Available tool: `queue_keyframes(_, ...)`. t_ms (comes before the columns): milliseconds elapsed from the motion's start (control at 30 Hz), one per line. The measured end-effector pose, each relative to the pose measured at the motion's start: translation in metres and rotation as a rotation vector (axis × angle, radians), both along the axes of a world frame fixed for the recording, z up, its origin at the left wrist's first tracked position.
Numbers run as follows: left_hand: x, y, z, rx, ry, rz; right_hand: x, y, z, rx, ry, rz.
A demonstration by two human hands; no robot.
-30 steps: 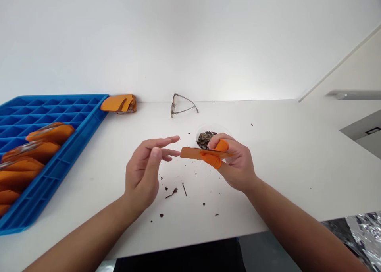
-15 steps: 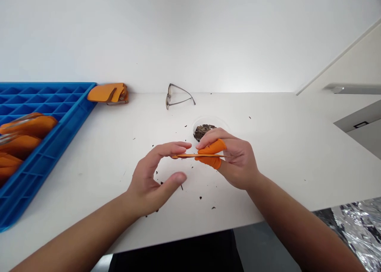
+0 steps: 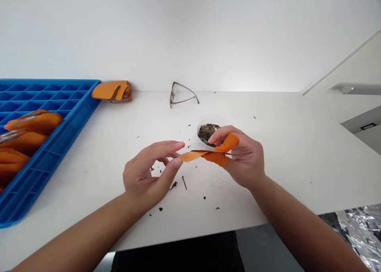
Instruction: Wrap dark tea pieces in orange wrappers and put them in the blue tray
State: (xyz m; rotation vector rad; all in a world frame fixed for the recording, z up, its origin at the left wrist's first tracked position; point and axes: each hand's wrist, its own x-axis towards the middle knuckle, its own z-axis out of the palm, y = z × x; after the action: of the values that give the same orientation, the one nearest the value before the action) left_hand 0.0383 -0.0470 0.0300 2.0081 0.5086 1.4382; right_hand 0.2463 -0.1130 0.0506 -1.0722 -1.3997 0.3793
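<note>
My right hand (image 3: 242, 157), with orange finger cots on its thumb and index finger, pinches a small orange paper envelope (image 3: 193, 155), seen nearly edge-on. At the envelope's left end, which is bent, the thumb and a curled finger of my left hand (image 3: 151, 168) close on the edge; the index finger stretches out above it. Behind my right hand sits a clear round dish (image 3: 198, 125) containing dark brown, ridged dry plant-like material (image 3: 208, 133), partly hidden by my fingers. Dark crumbs and a thin stick-like bit (image 3: 184, 183) lie on the white table below the envelope.
A blue compartment tray (image 3: 68, 123) on the left holds several filled orange envelopes (image 3: 38, 123). A bundle of orange envelopes (image 3: 114, 91) lies against its back corner. Folded-open eyeglasses (image 3: 184, 95) rest near the wall. Crinkled silver foil (image 3: 357, 232) shows beyond the table's right front edge.
My left thumb has come up to the envelope's left end, which now bends and shows its face. My right hand still holds it. The view has shifted slightly.
</note>
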Motion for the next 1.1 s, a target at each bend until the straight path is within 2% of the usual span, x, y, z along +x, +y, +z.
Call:
queue_keyframes(100,0.001,0.002,0.004,0.094,0.019,-0.018,0.0,0.0,-0.002,-0.008,-0.022,-0.006)
queue_keyframes(200,0.002,0.003,0.009,0.109,0.063,0.035,-0.001,0.0,-0.004,-0.028,-0.072,0.025)
queue_keyframes(267,0.003,0.004,0.01,0.042,0.08,0.08,-0.002,0.0,-0.004,-0.035,-0.075,0.057)
queue_keyframes(367,0.004,0.007,0.007,-0.147,0.052,0.145,0.0,0.002,-0.002,-0.039,-0.007,0.082)
queue_keyframes(467,0.004,0.013,0.002,-0.358,-0.016,0.2,0.008,0.004,-0.004,-0.067,0.103,0.04)
queue_keyframes(533,0.003,0.02,0.0,-0.469,-0.067,0.174,0.016,0.007,-0.008,-0.087,0.14,-0.034)
queue_keyframes(633,-0.006,0.03,0.001,-0.606,-0.069,0.056,0.029,0.011,-0.013,-0.072,0.143,-0.154)
queue_keyframes(700,-0.02,0.036,0.001,-0.572,-0.014,-0.003,0.034,0.016,-0.011,-0.04,0.126,-0.191)
queue_keyframes(767,-0.034,0.043,-0.003,-0.417,0.024,-0.052,0.032,0.027,0.001,-0.012,0.017,-0.235)
queue_keyframes(833,-0.046,0.05,-0.01,-0.28,0.021,-0.096,0.019,0.048,0.021,0.015,-0.214,-0.279)
queue_keyframes(900,-0.052,0.057,-0.02,-0.304,-0.005,-0.061,-0.005,0.083,0.046,-0.003,-0.325,-0.375)
queue_keyframes(1000,-0.053,0.063,-0.033,-0.35,-0.004,-0.01,-0.059,0.157,0.078,-0.142,-0.359,-0.264)
queue_keyframes(1067,-0.054,0.064,-0.038,-0.383,0.003,-0.057,-0.098,0.213,0.087,-0.311,-0.391,-0.232)
queue_keyframes(1100,-0.055,0.064,-0.039,-0.409,0.009,-0.068,-0.117,0.242,0.088,-0.342,-0.404,-0.171)
